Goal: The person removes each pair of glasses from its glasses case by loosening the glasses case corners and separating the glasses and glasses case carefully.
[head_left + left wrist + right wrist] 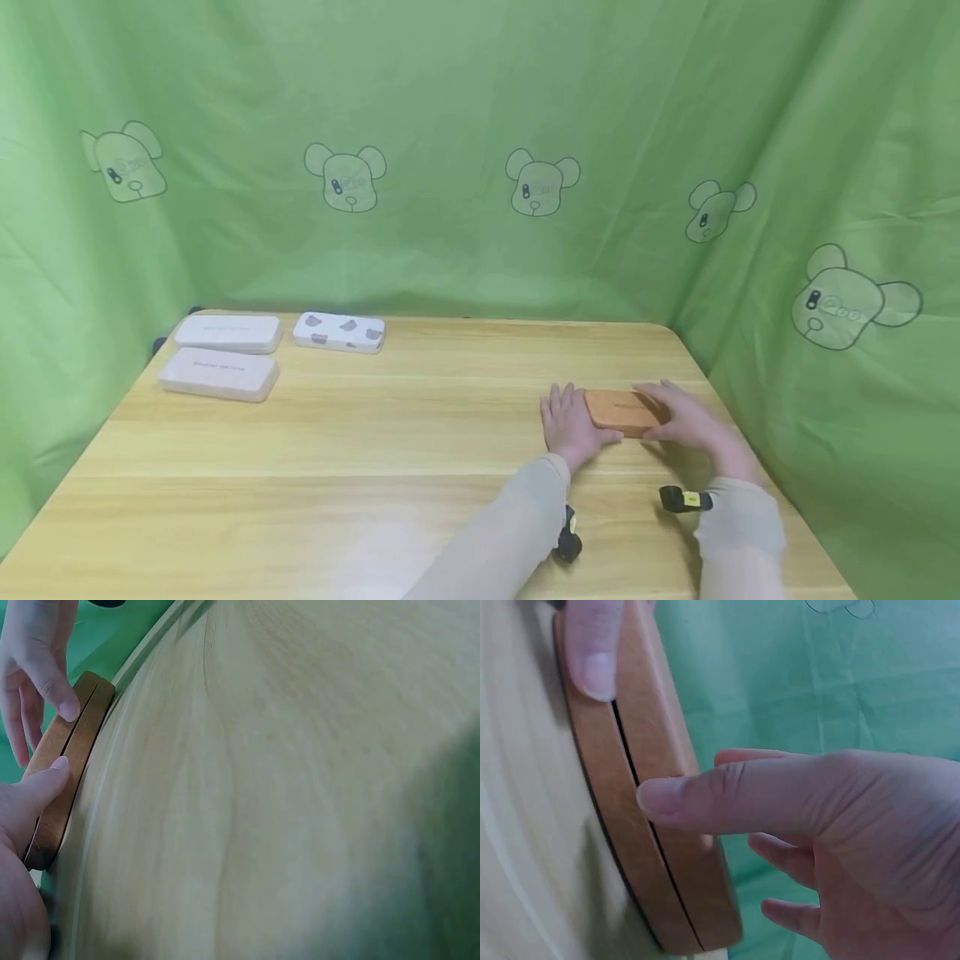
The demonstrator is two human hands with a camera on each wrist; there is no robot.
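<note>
A brown glasses case [618, 410], its lid down and a dark seam along its front, lies at the right of the table. My left hand [573, 427] holds its left end, the thumb on the front side and the fingers spread beside the end. At the other end, my right hand [686, 422] spans the case from front to back. In the right wrist view, the right thumb [705, 801] presses at the seam, while the lower fingers sit behind and off the case. The left wrist view shows both thumbs on the front of the case [94, 720].
Two pale glasses cases, one behind [228, 332] the other [217, 373], lie at the table's far left. A white case with grey patches [339, 332] lies beside them near the back edge. Green curtain [450, 125] surrounds the wooden table [337, 467].
</note>
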